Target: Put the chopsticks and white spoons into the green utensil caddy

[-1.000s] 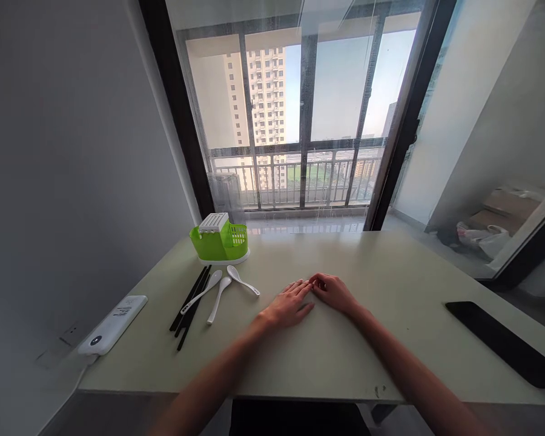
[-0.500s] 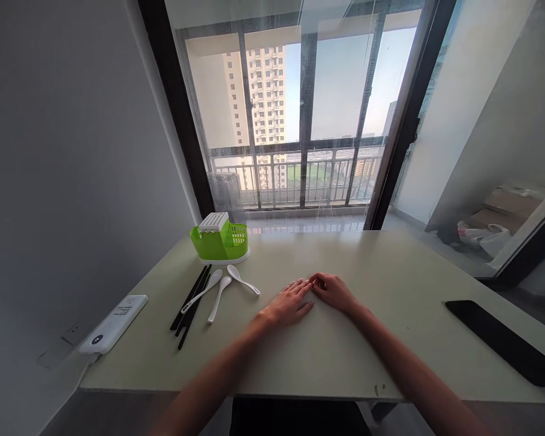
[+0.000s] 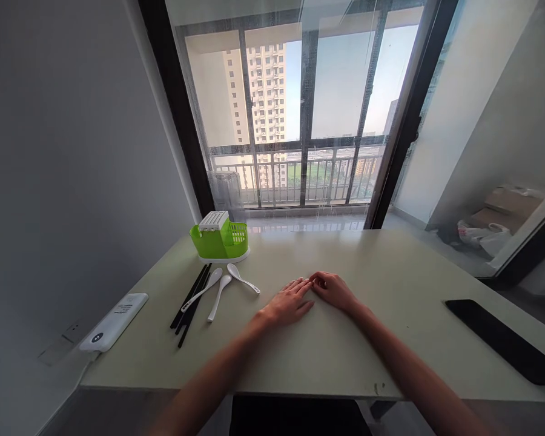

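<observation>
My left hand (image 3: 291, 303) lies flat on the table (image 3: 345, 363), palm down, with its fingers stretched out and the thumb apart. Beside it my right hand (image 3: 332, 290) rests with curled fingers, its fingertips touching those of the left hand; no object shows in it. To the left of my hands are three white spoons: one spoon (image 3: 244, 280) near the basket, a middle spoon (image 3: 218, 298), and a third spoon (image 3: 202, 290) lying across several black chopsticks (image 3: 186, 324). Behind them stands a green utensil holder (image 3: 213, 244) with a white slotted top and a white base.
A white power bank (image 3: 114, 322) with a cable lies at the table's left edge, near the grey wall. At the far right is a flat black object (image 3: 504, 340). A large glass door and windows stand beyond the table, with cardboard boxes (image 3: 511, 212) and bags at the right.
</observation>
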A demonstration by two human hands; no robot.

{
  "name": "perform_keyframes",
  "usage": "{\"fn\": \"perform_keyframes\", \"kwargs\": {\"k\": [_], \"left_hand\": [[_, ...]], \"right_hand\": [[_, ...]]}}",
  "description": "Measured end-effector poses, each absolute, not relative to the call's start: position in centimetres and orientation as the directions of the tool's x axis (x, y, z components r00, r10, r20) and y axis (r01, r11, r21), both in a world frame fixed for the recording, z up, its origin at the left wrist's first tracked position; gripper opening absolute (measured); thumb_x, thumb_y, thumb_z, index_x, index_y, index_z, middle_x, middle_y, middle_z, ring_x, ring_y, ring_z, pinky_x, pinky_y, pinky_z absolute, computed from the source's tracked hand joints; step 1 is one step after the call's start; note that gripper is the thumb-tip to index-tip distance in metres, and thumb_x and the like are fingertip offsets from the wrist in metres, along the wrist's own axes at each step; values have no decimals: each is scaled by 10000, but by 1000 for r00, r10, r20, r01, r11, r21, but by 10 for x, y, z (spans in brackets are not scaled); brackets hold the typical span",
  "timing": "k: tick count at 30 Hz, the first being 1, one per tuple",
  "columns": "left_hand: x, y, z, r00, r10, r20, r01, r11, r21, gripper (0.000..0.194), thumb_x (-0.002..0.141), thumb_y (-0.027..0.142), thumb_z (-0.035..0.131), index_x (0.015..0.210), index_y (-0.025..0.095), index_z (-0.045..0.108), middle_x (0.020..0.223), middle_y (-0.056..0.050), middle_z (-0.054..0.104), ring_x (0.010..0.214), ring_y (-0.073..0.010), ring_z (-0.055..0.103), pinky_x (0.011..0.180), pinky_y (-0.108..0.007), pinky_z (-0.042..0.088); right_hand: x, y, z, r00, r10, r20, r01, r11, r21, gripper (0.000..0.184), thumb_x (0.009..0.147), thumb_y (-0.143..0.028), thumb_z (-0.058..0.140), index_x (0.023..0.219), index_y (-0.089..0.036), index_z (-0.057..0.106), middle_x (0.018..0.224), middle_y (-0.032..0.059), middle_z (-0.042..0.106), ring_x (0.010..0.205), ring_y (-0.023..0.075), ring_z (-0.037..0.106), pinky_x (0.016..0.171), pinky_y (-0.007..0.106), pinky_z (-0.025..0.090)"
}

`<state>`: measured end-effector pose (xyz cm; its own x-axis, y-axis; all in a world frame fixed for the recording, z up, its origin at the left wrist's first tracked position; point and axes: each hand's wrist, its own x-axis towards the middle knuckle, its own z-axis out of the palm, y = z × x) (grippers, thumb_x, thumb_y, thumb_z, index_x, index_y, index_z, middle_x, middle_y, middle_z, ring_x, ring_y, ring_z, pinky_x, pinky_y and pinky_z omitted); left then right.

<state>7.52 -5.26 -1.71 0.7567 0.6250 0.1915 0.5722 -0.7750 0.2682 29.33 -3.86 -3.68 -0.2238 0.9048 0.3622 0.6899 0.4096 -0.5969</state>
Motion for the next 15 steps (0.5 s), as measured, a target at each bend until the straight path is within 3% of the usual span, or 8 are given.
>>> {"fn": "perform_keyframes", "kwargs": {"k": [15], "left_hand": [[75,-53,-16,756,626,193,569,-773,280,633,1032,524,377,1565,182,348,1617,-109,384,1529,-242,281,1263,-420,259]], "right_hand": [[293,-39,-37,-221,908,355,696,402,-595,225,888,-334,526,973,-246,715,824,13,725,747,170,640,707,276,470]]}}
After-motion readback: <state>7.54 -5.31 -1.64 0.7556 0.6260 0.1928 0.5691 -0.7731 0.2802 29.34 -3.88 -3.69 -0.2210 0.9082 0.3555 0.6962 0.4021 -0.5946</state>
